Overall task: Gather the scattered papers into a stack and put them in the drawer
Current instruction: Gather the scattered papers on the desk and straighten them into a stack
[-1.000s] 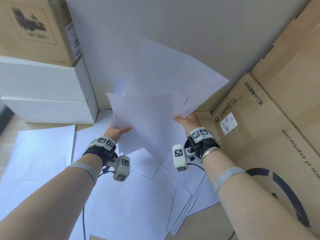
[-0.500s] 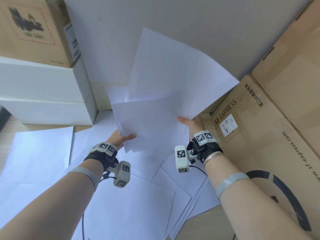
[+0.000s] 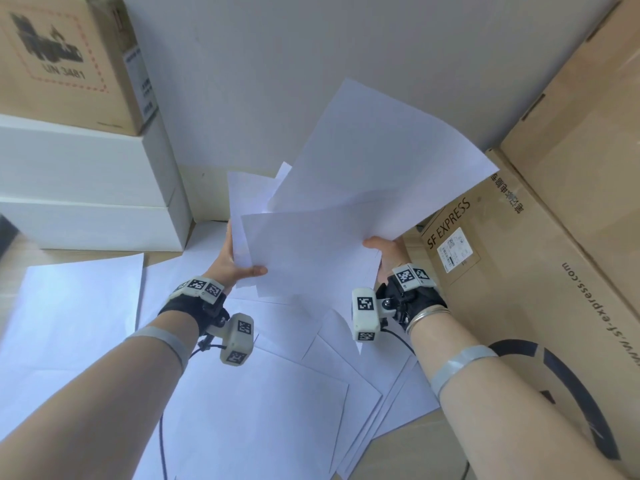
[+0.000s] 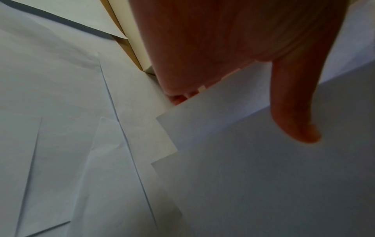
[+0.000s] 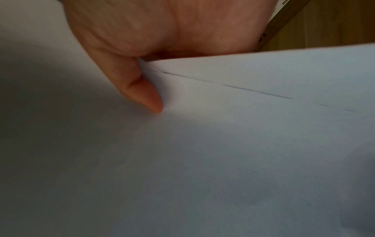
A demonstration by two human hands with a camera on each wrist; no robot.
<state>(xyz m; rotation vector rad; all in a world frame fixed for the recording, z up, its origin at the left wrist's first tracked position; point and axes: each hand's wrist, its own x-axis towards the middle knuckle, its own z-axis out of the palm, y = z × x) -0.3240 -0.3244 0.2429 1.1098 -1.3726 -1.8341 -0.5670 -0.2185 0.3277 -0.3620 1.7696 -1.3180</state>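
I hold a loose bundle of white papers (image 3: 322, 237) up in front of the wall, fanned at different angles. My left hand (image 3: 235, 261) pinches the bundle's lower left edge, thumb on the front sheet (image 4: 263, 176). My right hand (image 3: 384, 251) grips its right edge, thumb pressed on top (image 5: 223, 144). The fingers behind the sheets are hidden. Several more white sheets (image 3: 259, 410) lie scattered and overlapping on the wooden table below my wrists. Another sheet (image 3: 69, 323) lies at the left. No drawer is in view.
Two white boxes (image 3: 86, 188) are stacked at the left with a brown carton (image 3: 65, 60) on top. Large SF Express cartons (image 3: 519, 278) fill the right side. A grey wall (image 3: 311, 64) stands behind.
Both hands have shifted the bundle right. The big back sheet has swung clockwise toward the cartons. My left hand has moved higher up the left edge.
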